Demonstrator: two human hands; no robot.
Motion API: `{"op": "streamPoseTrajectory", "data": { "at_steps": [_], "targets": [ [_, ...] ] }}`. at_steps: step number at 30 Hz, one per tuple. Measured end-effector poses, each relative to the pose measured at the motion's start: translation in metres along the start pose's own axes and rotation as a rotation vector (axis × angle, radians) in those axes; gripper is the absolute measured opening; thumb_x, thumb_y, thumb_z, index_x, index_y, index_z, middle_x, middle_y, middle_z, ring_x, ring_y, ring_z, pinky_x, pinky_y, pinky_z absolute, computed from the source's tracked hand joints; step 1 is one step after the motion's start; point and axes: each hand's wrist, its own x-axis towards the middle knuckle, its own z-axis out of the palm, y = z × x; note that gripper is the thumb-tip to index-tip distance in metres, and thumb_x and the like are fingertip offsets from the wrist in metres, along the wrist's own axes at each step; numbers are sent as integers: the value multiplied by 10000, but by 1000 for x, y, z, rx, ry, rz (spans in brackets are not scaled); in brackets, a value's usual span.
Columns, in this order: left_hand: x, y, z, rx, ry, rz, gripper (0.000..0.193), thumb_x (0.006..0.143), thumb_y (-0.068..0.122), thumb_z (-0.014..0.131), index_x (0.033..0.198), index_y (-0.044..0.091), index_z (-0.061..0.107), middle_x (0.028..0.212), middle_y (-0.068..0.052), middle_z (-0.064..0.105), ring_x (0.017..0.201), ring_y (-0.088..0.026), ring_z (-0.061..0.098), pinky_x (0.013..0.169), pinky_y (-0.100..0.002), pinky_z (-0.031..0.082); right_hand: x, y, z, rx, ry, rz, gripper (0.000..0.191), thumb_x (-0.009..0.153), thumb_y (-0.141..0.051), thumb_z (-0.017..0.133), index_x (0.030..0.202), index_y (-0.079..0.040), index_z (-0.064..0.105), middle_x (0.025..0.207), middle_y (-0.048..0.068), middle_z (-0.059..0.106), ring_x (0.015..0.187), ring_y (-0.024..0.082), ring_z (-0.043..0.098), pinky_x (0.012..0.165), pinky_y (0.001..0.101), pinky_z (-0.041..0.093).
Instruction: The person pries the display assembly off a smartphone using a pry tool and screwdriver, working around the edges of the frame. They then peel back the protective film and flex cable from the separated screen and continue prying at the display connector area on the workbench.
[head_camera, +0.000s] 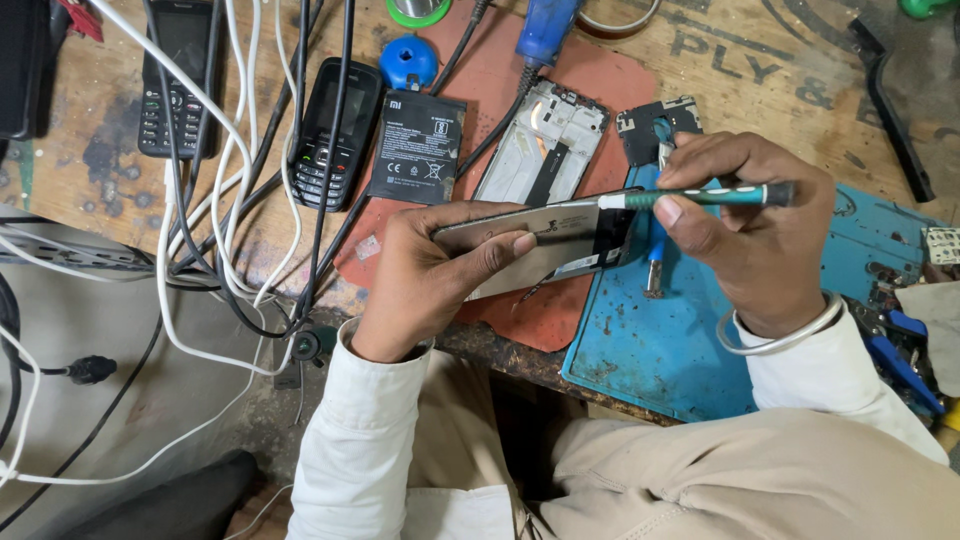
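Observation:
My left hand (430, 275) grips a dismantled smartphone (545, 240), held edge-on above the bench's front edge. My right hand (750, 225) holds a teal-handled screwdriver (700, 197) lying level, its white tip end touching the phone's upper edge near the right end. A silver bangle (785, 335) circles my right wrist. Under the hands lie a red mat (520, 310) and a blue work mat (660, 350).
A flat black battery (417, 147), a bare phone frame (545, 140) and a small black cover piece (655, 125) lie behind the hands. Two keypad phones (335, 130) (180, 75) sit at the left among tangled black and white cables (230, 180). Small tools clutter the right edge (900, 350).

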Motion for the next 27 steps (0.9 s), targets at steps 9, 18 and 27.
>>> {"op": "streamPoseTrajectory", "data": {
  "at_steps": [9,18,27],
  "targets": [
    [0,-1,2,-76,-9,-7,290,911,102,775,1147,-64,745,1002,-75,798,869,-60,702,787,-225,594,-4,6,5,-81,-98,-141,241,909,-288,807,858,-83,692,960,54,738,1090,218,692,1283,500,334],
    [0,-6,-3,-16,-92,61,245,939,35,740,1155,-79,756,1035,-96,793,912,-80,695,828,-240,589,0,-2,17,-295,-319,-240,196,788,-147,799,934,-22,767,925,104,752,1091,304,659,1229,553,210],
    [-2,-7,1,-435,-140,-85,249,930,9,690,1146,-114,689,1065,-119,769,964,-164,771,886,-322,666,-5,4,5,-297,-208,-269,254,801,-200,873,999,-66,789,748,6,624,831,146,544,852,308,441]
  ]
}}
